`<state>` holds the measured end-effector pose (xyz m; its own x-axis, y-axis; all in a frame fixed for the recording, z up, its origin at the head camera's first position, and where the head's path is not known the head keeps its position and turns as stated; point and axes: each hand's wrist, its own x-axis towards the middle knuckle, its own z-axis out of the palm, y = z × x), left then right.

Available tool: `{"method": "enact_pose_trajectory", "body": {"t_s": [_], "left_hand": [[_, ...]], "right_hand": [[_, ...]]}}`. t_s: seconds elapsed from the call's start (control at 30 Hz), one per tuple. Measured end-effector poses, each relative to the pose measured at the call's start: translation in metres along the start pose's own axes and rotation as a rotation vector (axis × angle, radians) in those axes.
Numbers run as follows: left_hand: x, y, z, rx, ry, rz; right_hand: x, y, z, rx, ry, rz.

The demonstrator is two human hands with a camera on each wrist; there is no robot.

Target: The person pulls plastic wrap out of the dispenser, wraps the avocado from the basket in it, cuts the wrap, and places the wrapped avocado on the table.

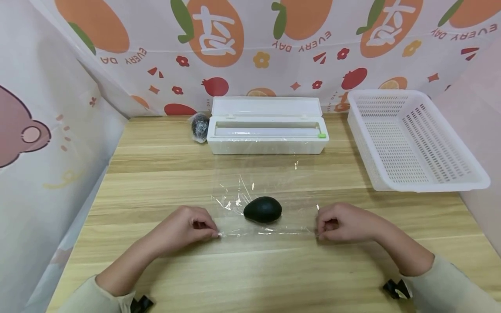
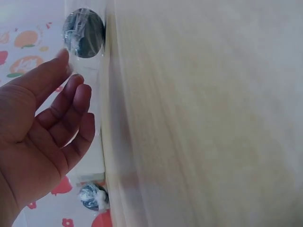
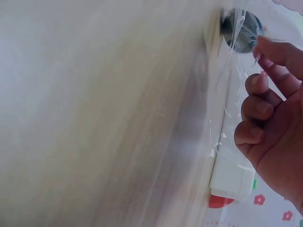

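A sheet of clear cling film [image 1: 274, 182] runs from the white film dispenser [image 1: 268, 147] toward the front of the table. On or beneath the film lies a dark green avocado [image 1: 263, 209]; which of the two, I cannot tell. My left hand [image 1: 192, 226] pinches the film's near left corner between thumb and forefinger. At the near right corner my right hand [image 1: 344, 222] pinches it likewise, and the right wrist view shows film bunched at the fingertips [image 3: 259, 47]. In the left wrist view the avocado [image 2: 84, 33] appears beyond the left fingertips.
A dark round item wrapped in film [image 1: 200, 127] stands against the dispenser's left end. The dispenser's lid [image 1: 266, 106] is raised, with a green slider [image 1: 322, 135] at its right. A white perforated basket [image 1: 434, 184] occupies the right back. Printed cloth [image 1: 262, 78] hangs behind.
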<state>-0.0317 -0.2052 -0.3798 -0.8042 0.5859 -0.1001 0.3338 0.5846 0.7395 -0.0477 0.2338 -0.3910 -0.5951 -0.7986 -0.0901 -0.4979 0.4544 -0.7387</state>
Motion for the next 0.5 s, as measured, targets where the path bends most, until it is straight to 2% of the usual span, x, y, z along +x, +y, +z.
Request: {"method": "enact_pose_trajectory", "body": {"t_s": [0.23, 0.5], "left_hand": [[0.003, -0.002, -0.004, -0.049, 0.035, -0.018], [0.007, -0.007, -0.007, -0.176, 0.022, -0.107]], "right_hand": [[0.002, 0.003, -0.011, 0.137, 0.003, -0.063], [0.016, 0.014, -0.02, 0.205, -0.003, -0.026]]}}
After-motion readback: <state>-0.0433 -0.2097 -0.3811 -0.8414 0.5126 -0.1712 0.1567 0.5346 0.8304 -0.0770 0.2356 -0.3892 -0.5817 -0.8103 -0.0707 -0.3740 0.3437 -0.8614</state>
